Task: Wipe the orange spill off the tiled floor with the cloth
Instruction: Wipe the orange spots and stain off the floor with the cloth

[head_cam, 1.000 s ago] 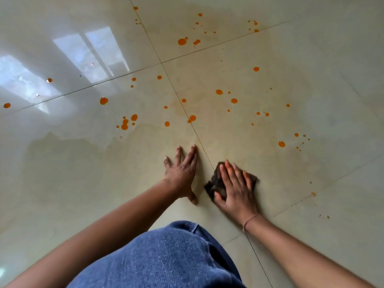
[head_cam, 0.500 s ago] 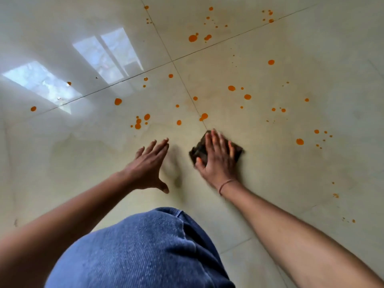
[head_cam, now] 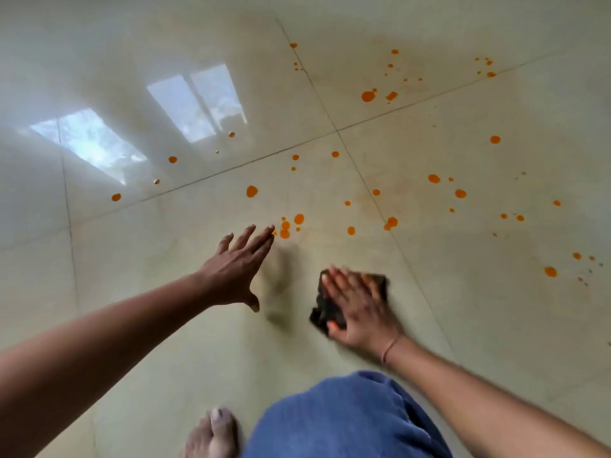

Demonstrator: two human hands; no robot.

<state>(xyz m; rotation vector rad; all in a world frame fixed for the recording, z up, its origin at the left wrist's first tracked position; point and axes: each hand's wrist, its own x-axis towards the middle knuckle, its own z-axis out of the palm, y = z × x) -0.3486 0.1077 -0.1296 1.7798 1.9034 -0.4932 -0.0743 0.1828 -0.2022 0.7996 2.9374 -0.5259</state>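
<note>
Basically, head view only: the right hand [head_cam: 358, 305] lies flat, fingers spread, pressed on top of the dark cloth [head_cam: 325, 310] on the tiled floor [head_cam: 496, 325]. The hand is motion-blurred and covers most of the cloth, so only the left edge and a far corner show; whether the thumb curls under the cloth's near edge is hard to tell. The left hand [head_cam: 236, 271] is open, fingers extended and splayed, holding nothing; it seems to hover just above the floor with a soft shadow beside it, contact unclear. Orange spill [head_cam: 285, 233] drops scatter across the tiles beyond both hands, nearest cluster just past the left fingertips, well apart from the cloth. A blue denim knee [head_cam: 347, 421] and a bare foot [head_cam: 215, 434] are cut off at the bottom edge. Window glare [head_cam: 195, 107] washes out the upper left tiles.
</note>
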